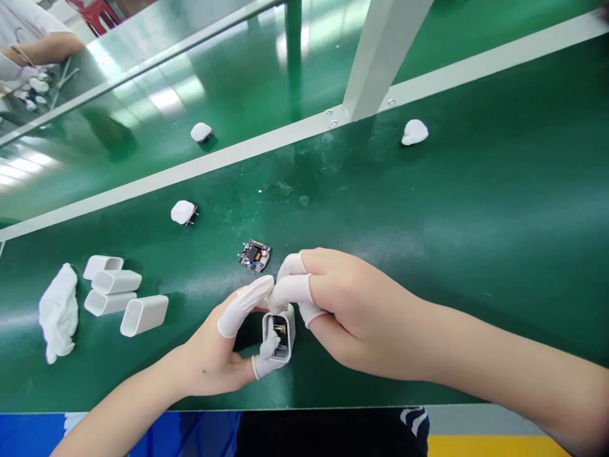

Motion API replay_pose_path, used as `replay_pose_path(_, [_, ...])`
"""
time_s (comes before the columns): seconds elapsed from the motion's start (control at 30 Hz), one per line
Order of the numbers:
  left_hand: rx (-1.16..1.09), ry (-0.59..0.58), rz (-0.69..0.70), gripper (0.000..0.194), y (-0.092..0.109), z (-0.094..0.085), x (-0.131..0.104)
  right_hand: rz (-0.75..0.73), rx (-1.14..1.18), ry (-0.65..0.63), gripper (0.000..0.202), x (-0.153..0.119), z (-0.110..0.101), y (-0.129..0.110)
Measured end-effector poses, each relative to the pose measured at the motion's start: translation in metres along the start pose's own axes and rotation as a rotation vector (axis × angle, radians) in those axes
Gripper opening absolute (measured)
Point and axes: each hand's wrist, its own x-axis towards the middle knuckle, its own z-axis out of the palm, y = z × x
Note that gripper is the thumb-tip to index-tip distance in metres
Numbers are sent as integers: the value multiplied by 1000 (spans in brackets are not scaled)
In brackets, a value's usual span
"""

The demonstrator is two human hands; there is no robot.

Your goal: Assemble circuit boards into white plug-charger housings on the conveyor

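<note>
Head view, the only one I have. My left hand [214,355] and right hand [352,311] meet near the front edge of the green belt [476,222], both closed around one white charger shell [280,330]. The left thumb and forefinger pinch its sides; the right fingertips [295,289] press in from the far side at the open mouth. All the fingers in contact wear white finger cots. Inside the shell I see dark parts, likely a board partly seated, though I can't tell how deep.

Handling, my judgement: the shell is light, thin-walled rigid plastic with a glossy skin, so it is slippery. The cots help grip. Hold it by the flat side walls, not the open rim, which may flex. The loose circuit board [255,255], just beyond the hands, is fragile, so I'd take it by the edges only and keep off the components.

Left of the hands, four empty shells [124,298] lie in a loose cluster, some touching, with a crumpled white cloth [58,312] further left. There is a plug cap with prongs [183,212] at far left, another on the far lane [201,132] and a third white piece at far right [415,132]. Another person's forearm [42,47] is at the top left corner.

No brand, label or legible writing anywhere; any markings on the board are too small to read.
</note>
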Motion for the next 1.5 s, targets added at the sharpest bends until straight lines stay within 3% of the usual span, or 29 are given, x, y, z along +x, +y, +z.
replay_pose_path(0.23, [16,36,29,85,1,0,3,-156,-211,-44,27,1,10,6])
replay_pose_path(0.47, [120,61,-19,89,3,3,2,-379,-481,168,30,2,23,9])
replay_pose_path(0.7, [72,82,-85,84,4,3,-1,-369,-548,193,28,3,26,9])
replay_pose_path(0.83, [-71,76,-157,76,-2,-1,-1,-299,-467,201,27,5,22,18])
replay_pose_path(1.0, [30,52,-133,78,-2,-2,0,-226,-327,185,24,4,25,18])
replay_pose_path(1.13, [117,33,-138,80,7,-7,2,163,-78,108,22,4,23,5])
replay_pose_path(1.23, [296,38,-123,60,11,-7,2,445,81,-38,20,7,15,-7])
replay_pose_path(1.3, [409,73,-90,38,9,-4,2,531,64,-136,14,9,8,-12])
replay_pose_path(1.37, [446,135,-54,29,5,-1,1,570,63,-188,12,10,3,-15])
replay_pose_path(1.5, [422,279,58,39,0,-1,0,553,406,-162,20,11,-3,-13])
